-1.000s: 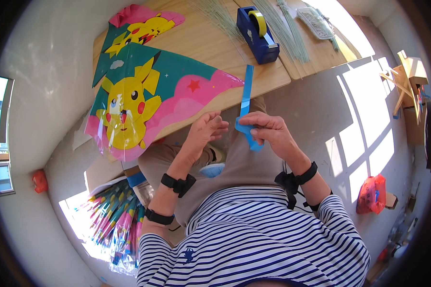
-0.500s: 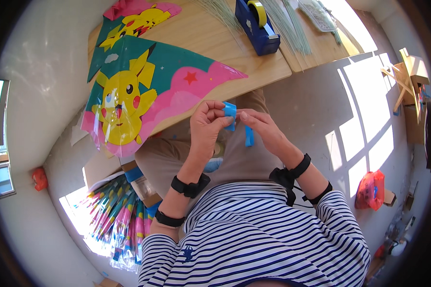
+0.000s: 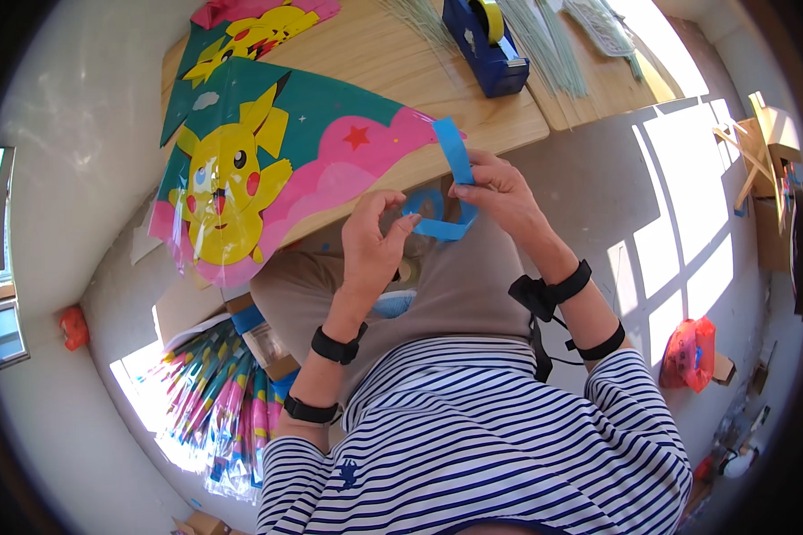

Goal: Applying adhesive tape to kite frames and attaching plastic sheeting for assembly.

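Observation:
My right hand [image 3: 506, 198] pinches a blue plastic strip [image 3: 452, 147] between thumb and fingers, one end standing up above the grip. Below that grip the strip bends and runs left to my left hand [image 3: 375, 239], whose thumb tip lies on it. The left index finger is arched away from the thumb; the fingers underneath are hidden. A paler, blurred blue loop [image 3: 424, 203] shows behind, between the hands. Both hands are above my lap. To their left, a triangular kite sheet [image 3: 227, 183] with a yellow cartoon figure lies on the wooden table [image 3: 388, 85], draping over its edge.
A blue tape dispenser [image 3: 495, 76] stands on the table near thin pale rods [image 3: 544, 49] and a clear tray [image 3: 598, 31]. Many folded kite sheets [image 3: 219, 401] are heaped at lower left. A red bag [image 3: 689, 352] sits on the floor at right.
My hands have moved apart, the right one up and to the right. The blue strip, bunched between the fingers before, is now partly unfolded between both hands.

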{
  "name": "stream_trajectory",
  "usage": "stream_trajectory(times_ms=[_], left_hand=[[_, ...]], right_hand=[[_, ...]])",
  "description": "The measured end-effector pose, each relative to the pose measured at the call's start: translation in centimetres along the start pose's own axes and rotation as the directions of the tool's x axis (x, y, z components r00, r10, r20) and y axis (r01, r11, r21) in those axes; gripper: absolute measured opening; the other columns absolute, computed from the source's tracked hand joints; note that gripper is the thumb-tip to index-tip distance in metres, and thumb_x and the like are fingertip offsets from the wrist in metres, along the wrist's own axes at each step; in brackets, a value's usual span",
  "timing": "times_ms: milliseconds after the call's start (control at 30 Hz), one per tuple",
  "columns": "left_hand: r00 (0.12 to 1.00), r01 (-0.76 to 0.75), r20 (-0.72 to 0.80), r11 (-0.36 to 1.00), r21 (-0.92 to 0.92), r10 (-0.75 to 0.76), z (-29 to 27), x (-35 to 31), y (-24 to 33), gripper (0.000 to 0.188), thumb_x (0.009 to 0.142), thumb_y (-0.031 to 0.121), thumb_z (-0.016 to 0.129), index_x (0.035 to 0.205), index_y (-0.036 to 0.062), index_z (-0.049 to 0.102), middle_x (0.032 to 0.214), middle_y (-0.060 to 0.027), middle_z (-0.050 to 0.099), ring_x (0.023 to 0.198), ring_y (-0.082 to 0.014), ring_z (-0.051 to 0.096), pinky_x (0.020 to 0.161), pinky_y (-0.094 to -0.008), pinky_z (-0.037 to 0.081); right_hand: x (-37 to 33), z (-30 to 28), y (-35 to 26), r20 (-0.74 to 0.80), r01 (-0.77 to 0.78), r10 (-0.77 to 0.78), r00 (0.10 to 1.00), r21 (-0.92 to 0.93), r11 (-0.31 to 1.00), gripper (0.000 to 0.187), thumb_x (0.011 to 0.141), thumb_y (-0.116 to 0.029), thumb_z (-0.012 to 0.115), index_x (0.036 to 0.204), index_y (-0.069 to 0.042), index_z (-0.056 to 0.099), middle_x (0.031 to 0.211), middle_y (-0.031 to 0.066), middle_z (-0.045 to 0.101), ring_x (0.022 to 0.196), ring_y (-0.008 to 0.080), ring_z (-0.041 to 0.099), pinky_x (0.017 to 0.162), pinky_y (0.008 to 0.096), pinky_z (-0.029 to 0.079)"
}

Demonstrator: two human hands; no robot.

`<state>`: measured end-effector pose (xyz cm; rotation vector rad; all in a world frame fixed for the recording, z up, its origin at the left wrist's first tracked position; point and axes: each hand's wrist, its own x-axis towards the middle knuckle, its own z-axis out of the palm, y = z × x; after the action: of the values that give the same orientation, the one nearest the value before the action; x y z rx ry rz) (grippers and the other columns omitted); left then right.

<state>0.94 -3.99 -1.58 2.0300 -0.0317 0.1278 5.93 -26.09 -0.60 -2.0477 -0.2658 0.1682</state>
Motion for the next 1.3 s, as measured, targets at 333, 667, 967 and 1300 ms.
stream_trajectory(times_ms=[333,667,967,1300], left_hand=[[0.982,0.178,-0.174,0.646,0.742,-0.07,-2.6,4.7,-9.1,0.079,0.087,0.055,0.064,0.151,0.0157,0.039,0.162,-0.0153,0.021,0.148,-0.0458,0.014,0.108,-0.076,0.009],[0.999,0.028,-0.045,0.668,0.743,0.008,-5.8,6.3,-10.8,0.08,0.084,0.061,0.064,0.15,0.0218,0.042,0.161,-0.0092,0.027,0.149,-0.0402,0.017,0.111,-0.0724,0.004],[0.993,-0.096,-0.011,0.856,0.508,0.118,-5.8,7.1,-6.5,0.078,0.08,0.04,0.078,0.143,0.0061,0.047,0.146,-0.0167,0.048,0.14,-0.036,0.038,0.113,-0.0562,0.025],[0.877,0.467,0.412,0.633,-0.617,-0.246,-0.2,2.5,-1.6,0.052,0.086,0.001,0.068,0.134,-0.0021,0.05,0.092,-0.0052,0.071,0.087,-0.0158,0.069,0.082,-0.0274,0.051]], right_hand=[[-0.5,0.3,1.5,0.195,-0.198,0.179,0.964,0.083,0.977,0.013,0.083,0.003,0.056,0.087,0.002,0.068,0.085,0.0114,0.069,0.076,0.0211,0.066,0.07,0.0318,0.052],[-0.1,2.4,4.0,0.357,-0.55,0.419,0.835,0.505,0.666,0.013,0.088,-0.002,0.055,0.086,-0.004,0.068,0.075,0.0038,0.066,0.06,0.007,0.052,0.055,0.0225,0.039],[0.6,3.0,1.3,0.389,-0.574,0.423,0.819,0.533,0.621,0.011,0.09,-0.008,0.056,0.084,-0.005,0.064,0.067,0.0032,0.062,0.052,0.006,0.046,0.048,0.0223,0.034],[1.0,3.7,1.7,0.197,-0.328,0.286,0.938,0.233,0.915,0.015,0.088,-0.013,0.062,0.08,-0.002,0.067,0.066,0.003,0.063,0.057,0.0102,0.055,0.051,0.0257,0.041]])
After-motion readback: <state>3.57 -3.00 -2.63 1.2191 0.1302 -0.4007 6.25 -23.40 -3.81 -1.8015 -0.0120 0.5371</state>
